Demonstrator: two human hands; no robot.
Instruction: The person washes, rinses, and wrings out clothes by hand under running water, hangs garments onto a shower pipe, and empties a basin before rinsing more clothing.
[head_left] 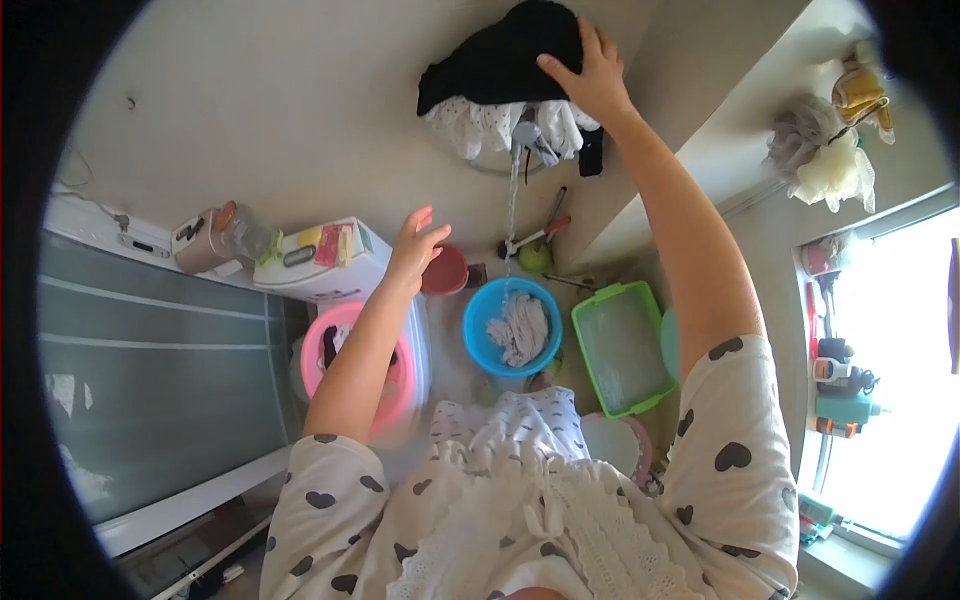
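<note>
"Right hand (pixel 600 82) splayed on the black cloth (pixel 500 62) above the tap (pixel 527 133), grip unclear; left hand (pixel 411 253) loosely spread, empty?"

"Yes; cloth looks soft, probably light unless wet, best gathered by its edge"

The basin (pixel 481 343), with cloth (pixel 520 328) in it, stands below the tap (pixel 529 136), the tray (pixel 625 352) to its right and the tub (pixel 405 382), holding clothes (pixel 330 346), to its left. Beyond the basin's left side sits the bowl (pixel 444 271), with the box (pixel 312 262) farther left, behind the tub. Garments (pixel 505 60) lie just above the tap, under the right hand (pixel 598 82).
</note>
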